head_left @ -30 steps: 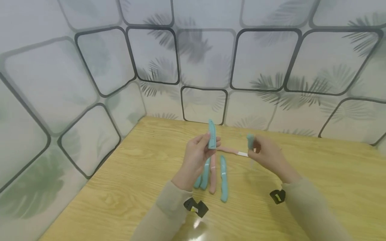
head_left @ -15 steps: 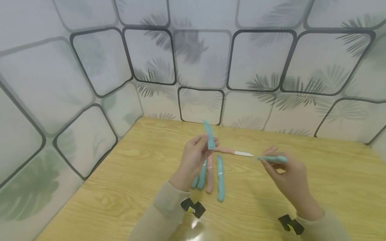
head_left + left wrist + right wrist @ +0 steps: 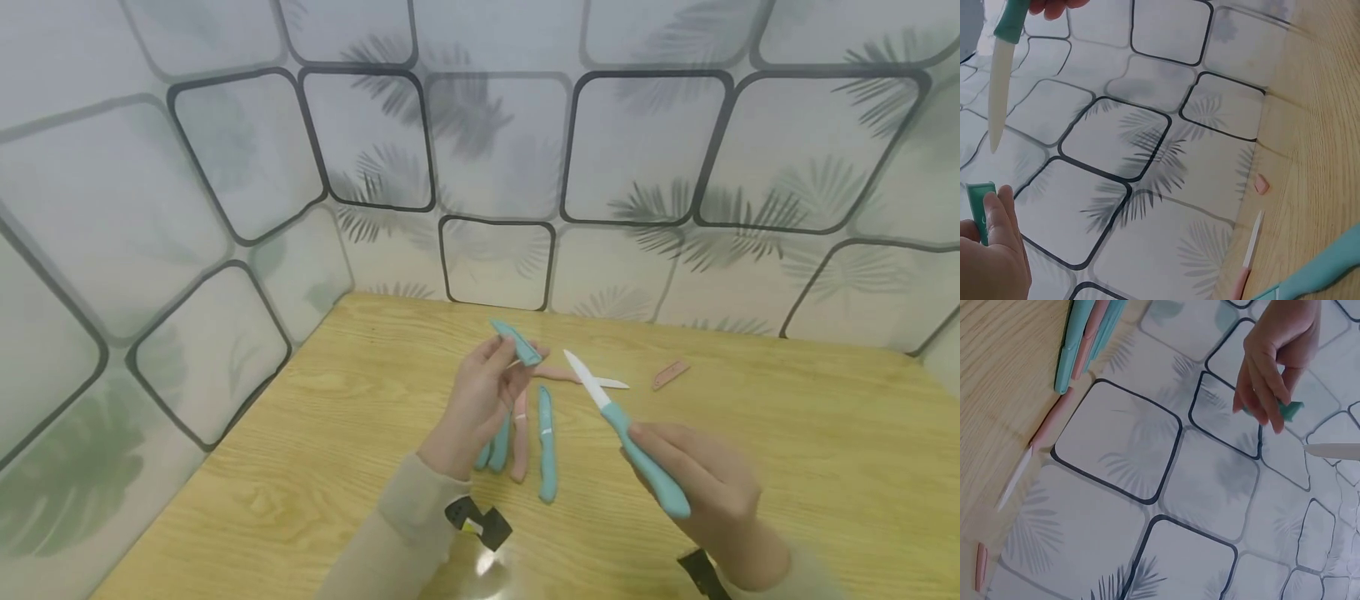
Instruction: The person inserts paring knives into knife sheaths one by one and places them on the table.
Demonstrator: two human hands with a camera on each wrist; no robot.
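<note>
My left hand [image 3: 487, 383] pinches a teal knife sheath [image 3: 517, 343] between thumb and fingers above the table. To its right, my right hand [image 3: 705, 475] grips the teal handle of a knife [image 3: 647, 462], its white blade bare and tilted up toward the sheath. Blade tip and sheath mouth are apart, as the left wrist view also shows with the sheath [image 3: 982, 209] below the knife [image 3: 999, 94]. In the right wrist view only the blade [image 3: 1335, 451] of this knife shows.
On the wooden table [image 3: 315, 467], a sheathed teal knife [image 3: 548, 450], a sheathed pink knife [image 3: 521, 442] and other teal ones lie below my left hand. Behind them lies a bare pink knife [image 3: 558, 374]. A pink sheath [image 3: 671, 374] is farther right. A patterned covering [image 3: 502, 142] rises behind.
My right hand has drawn back to the right and nearer, turning the knife so its blade points up and left. My left hand has tilted the sheath, its mouth now toward the lower right.
</note>
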